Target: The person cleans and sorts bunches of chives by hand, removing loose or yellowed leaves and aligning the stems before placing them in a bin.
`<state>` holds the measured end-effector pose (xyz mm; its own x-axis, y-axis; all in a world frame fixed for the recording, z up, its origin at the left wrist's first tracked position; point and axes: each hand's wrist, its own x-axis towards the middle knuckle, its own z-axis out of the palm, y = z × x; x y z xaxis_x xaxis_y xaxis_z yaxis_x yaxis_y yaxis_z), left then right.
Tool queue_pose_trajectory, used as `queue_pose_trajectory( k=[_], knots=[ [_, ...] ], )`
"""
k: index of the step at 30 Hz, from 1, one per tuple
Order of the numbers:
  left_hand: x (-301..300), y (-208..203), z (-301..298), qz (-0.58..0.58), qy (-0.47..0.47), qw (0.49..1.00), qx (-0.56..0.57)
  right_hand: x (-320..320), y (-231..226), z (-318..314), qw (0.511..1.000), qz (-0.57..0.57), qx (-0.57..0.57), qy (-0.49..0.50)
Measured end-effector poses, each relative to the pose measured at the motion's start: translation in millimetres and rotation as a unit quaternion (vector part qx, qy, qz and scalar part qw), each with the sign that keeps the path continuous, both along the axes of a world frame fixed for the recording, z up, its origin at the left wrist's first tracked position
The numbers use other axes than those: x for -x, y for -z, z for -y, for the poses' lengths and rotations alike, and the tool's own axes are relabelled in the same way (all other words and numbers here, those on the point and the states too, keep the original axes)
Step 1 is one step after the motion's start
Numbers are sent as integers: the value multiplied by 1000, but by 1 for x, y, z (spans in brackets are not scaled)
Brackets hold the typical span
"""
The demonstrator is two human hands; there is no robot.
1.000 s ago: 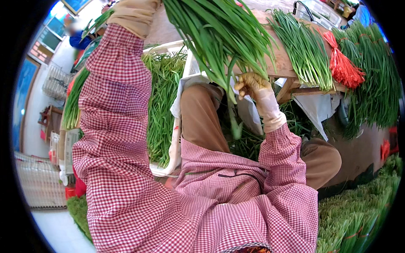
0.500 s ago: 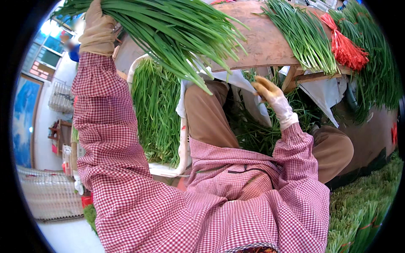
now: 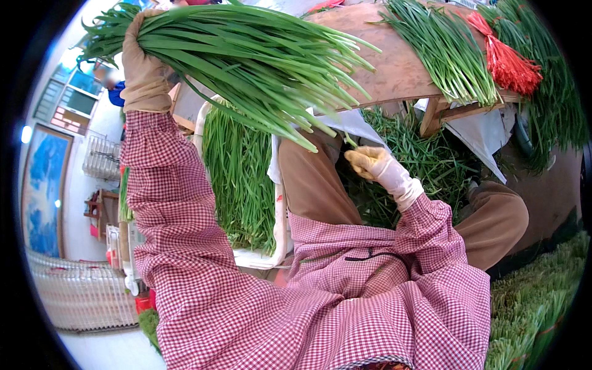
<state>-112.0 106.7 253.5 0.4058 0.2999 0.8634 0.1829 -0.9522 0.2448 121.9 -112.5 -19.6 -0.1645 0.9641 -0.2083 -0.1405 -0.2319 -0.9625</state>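
A large bunch of long green garlic chives [image 3: 265, 68] is gripped in my gloved left hand [image 3: 145, 71], raised at the upper left. The leafy ends stick out to the left of the hand, and the pale cut ends fan out to the right. Just below those ends, my gloved right hand [image 3: 373, 165] is closed in a pinch over my lap. A short piece of chive stem [image 3: 350, 142] pokes up from its fingertips. The right hand is apart from the bunch.
A white crate [image 3: 282, 216] filled with chives stands beside my leg. Loose trimmings [image 3: 425, 145] lie between my knees. On the wooden table [image 3: 351, 31] rest another chive bunch [image 3: 441, 52] and red ties [image 3: 509, 65]. More chives [image 3: 536, 302] are heaped at the lower right.
My right hand has moved down and left toward the stem ends, and its fingers have closed on a chive stem. My left hand and the bunch sit slightly lower in view.
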Motion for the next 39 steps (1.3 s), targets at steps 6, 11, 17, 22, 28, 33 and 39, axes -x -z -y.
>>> queue_pose_trajectory(
  k=[6,11,17,22,28,33,39],
  knots=[
    [-17,16,-33,41,122,990,65,-66,88,27,934,341,71,72],
    [-20,6,4,-25,130,988,80,-14,-27,0,987,-73,-106,98],
    [-18,13,-9,101,253,915,297,5,-23,-3,982,108,-145,58],
    [-40,8,3,155,314,847,400,-52,116,33,787,604,100,-74],
    [-29,12,12,174,291,841,422,-42,-7,34,962,224,-82,132],
    [-42,10,18,227,310,812,439,-7,-93,6,903,281,-239,219],
    [-59,7,37,196,310,834,413,0,-93,-22,865,345,-261,256]
  ],
)
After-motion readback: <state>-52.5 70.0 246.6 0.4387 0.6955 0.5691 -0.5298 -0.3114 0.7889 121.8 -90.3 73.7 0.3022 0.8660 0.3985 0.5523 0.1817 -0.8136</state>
